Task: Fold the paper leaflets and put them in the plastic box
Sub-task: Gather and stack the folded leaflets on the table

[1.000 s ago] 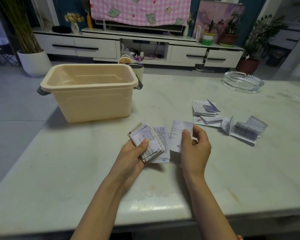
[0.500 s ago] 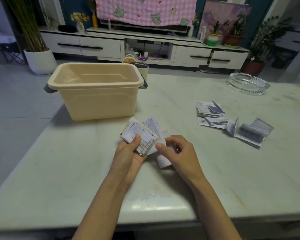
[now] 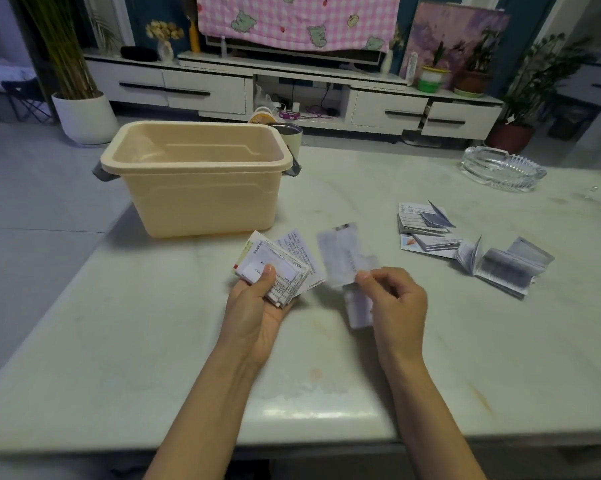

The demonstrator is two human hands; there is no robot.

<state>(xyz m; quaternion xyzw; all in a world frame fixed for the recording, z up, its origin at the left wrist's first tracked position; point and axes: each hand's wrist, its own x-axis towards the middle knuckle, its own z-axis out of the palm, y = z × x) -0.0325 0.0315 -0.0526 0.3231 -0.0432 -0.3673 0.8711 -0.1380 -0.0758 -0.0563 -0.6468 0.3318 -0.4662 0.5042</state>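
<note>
Though blurred, leaflet [image 3: 338,254] between right fingers [image 3: 364,276]

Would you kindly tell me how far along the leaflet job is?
Done: the left hand grips a folded stack. In hand: the right hand pinches one blurred leaflet. Left: several leaflets lie on the table, and no paper shows in the plastic box.

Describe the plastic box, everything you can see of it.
The plastic box is a cream rectangular tub, seemingly smooth moulded plastic, with a rolled rim, tapering walls and grey handles at both ends. Lidless and upright, it stands on the table near its far left edge. The visible part of its inside looks empty. A cup stands behind its right end; contact is unclear. The left hand and right hand are both clear of it.
</note>
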